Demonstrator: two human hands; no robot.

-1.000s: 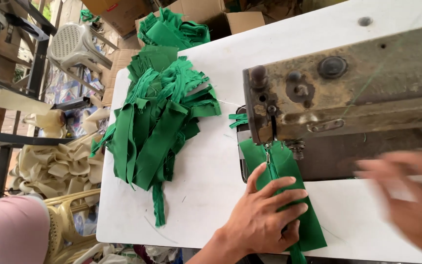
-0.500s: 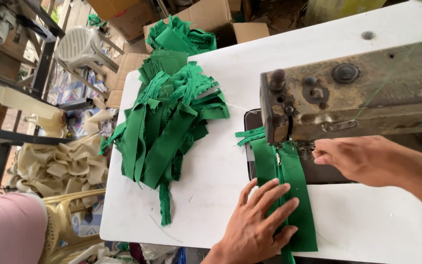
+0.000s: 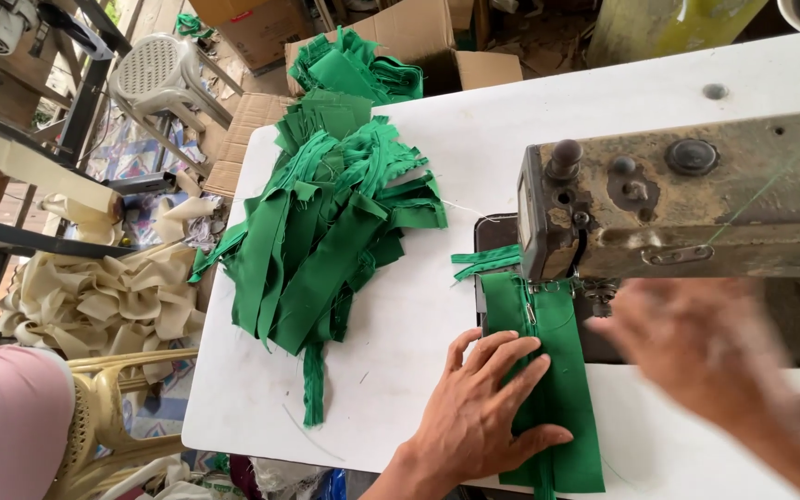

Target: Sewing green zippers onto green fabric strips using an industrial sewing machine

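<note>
Left hand [image 3: 483,417] lies flat and open, pinning the green fabric strip with a zip [image 3: 548,370] under the worn sewing machine [image 3: 687,199]; the blurred right hand [image 3: 706,347] hovers, grip unclear. A green heap [image 3: 326,231] waits on the white bench [image 3: 418,315].

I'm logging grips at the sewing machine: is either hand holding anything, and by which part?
Nothing is gripped. The left hand presses flat on the green strip's left half; the blurred right hand looks empty.

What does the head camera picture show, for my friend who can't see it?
A left hand presses a green fabric strip flat under an old sewing machine. The blurred right hand hovers nearby, and a pile of green strips lies on the white table.
</note>
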